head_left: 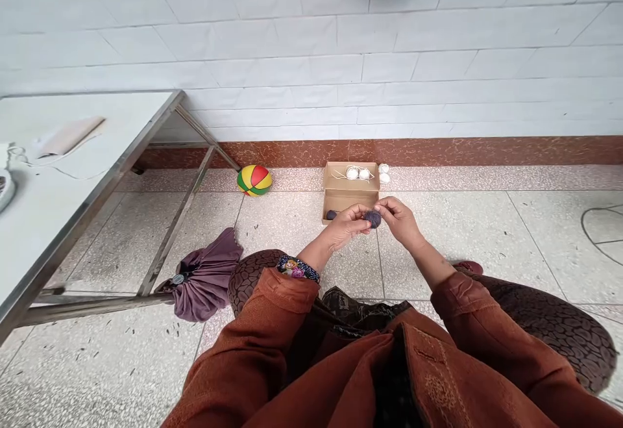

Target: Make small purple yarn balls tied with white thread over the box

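Note:
A small dark grey-purple ball of yarn [372,219] is between my two hands, above the front of an open cardboard box. My left hand [346,225] has its fingers closed around the ball's left side. At the ball's upper right, the fingertips of my right hand [398,219] are pinched together; any strand in them is too fine to make out. The cardboard box [351,199] stands on the floor with its lid folded back. Two white yarn balls [358,173] with loose ends lie in the lid part. Another dark ball [332,215] sits in the box, partly behind my left hand.
More white balls [384,173] lie right of the box by the wall. A colourful ball [254,180] rests near the legs of a metal-framed table [121,113]. Purple cloth [209,278] is spread on the floor at left. A thin metal frame [596,236] stands at far right.

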Demonstrator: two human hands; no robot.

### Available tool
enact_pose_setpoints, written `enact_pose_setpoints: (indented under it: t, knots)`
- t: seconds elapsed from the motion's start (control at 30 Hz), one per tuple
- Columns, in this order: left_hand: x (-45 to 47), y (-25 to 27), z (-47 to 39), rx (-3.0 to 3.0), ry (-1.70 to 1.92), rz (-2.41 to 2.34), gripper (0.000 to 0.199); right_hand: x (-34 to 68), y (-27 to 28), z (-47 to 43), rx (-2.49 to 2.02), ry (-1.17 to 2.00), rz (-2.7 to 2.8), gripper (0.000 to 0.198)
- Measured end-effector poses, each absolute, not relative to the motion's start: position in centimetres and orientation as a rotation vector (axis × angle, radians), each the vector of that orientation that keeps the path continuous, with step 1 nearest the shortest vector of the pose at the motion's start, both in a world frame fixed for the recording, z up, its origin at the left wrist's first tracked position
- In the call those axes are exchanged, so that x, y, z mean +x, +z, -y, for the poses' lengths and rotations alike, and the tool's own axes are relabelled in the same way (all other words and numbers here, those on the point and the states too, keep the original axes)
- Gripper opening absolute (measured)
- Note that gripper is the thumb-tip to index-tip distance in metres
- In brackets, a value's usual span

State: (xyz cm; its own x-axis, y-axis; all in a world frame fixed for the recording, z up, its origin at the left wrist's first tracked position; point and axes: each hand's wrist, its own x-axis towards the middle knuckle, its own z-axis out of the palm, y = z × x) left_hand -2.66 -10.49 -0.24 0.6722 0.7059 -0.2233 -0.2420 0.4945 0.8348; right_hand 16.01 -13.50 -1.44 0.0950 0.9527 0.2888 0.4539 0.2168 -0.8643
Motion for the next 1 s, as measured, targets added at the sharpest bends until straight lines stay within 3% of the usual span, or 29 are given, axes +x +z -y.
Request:
enact_pose_setpoints:
  t: [0.2, 0.43, 0.7, 1.0]
  knots:
    - [-3.0, -0.9, 10.5, 0.684, 0.764, -0.595, 0.049, 14.4, -4.3, 15.8, -1.393, 0.727, 1.567, 0.029]
    - [-3.0, -1.8, 10.6, 0.887, 0.780, -0.829, 0.045, 14.8, -1.6, 17.5, -1.311, 0.601, 1.758, 0.021]
    - [-4.0, -0.4, 12.2, 0.917, 0.581, -0.595, 0.042, 15.7, -1.5, 15.3, -1.343, 0.598, 1.606, 0.025]
    - [-3.7, 0.3, 12.9, 0.662, 0.667, -0.487, 0.047, 14.1, -4.4, 17.7, -1.441, 0.644, 1.522, 0.028]
